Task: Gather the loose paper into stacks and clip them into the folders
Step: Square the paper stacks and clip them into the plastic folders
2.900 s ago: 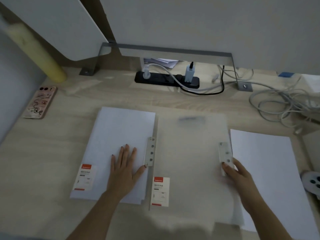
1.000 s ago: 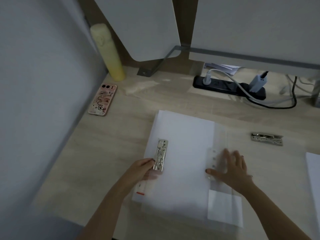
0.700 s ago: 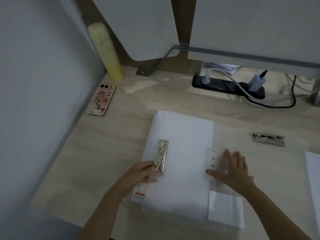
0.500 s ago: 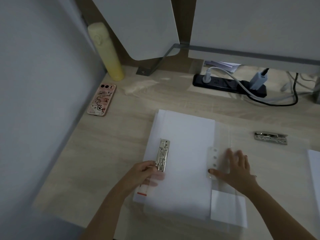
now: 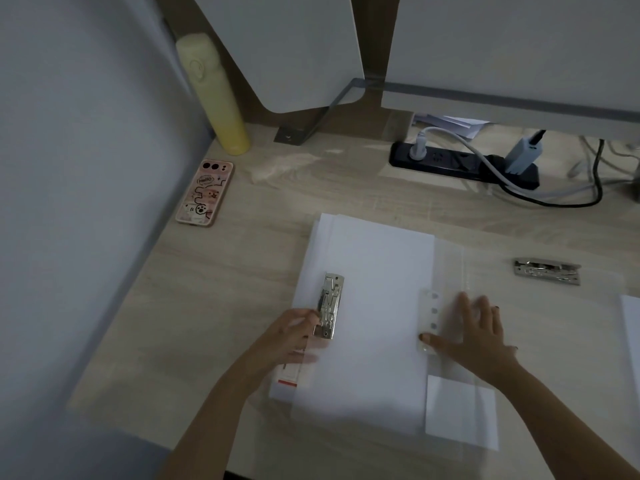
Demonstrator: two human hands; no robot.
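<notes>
A stack of white paper (image 5: 374, 306) lies on an open clear plastic folder (image 5: 450, 265) on the wooden desk. A silver metal clip (image 5: 329, 304) lies over the paper's left edge, and my left hand (image 5: 294, 336) grips its near end with curled fingers. My right hand (image 5: 474, 330) rests flat, fingers spread, on the folder beside its riveted spine strip (image 5: 429, 317). A second folder's silver clip (image 5: 547, 271) lies open to the right. Another white sheet (image 5: 632, 341) shows at the right edge.
A pink-cased phone (image 5: 204, 192) and a yellow bottle (image 5: 214, 98) stand at the back left by the grey wall. A black power strip (image 5: 460, 164) with cables runs along the back under the monitor stand (image 5: 485, 95).
Since 2.9 s ago the view turned left and the left folder lies opened, its clip facing up. In the last second both hands have barely moved.
</notes>
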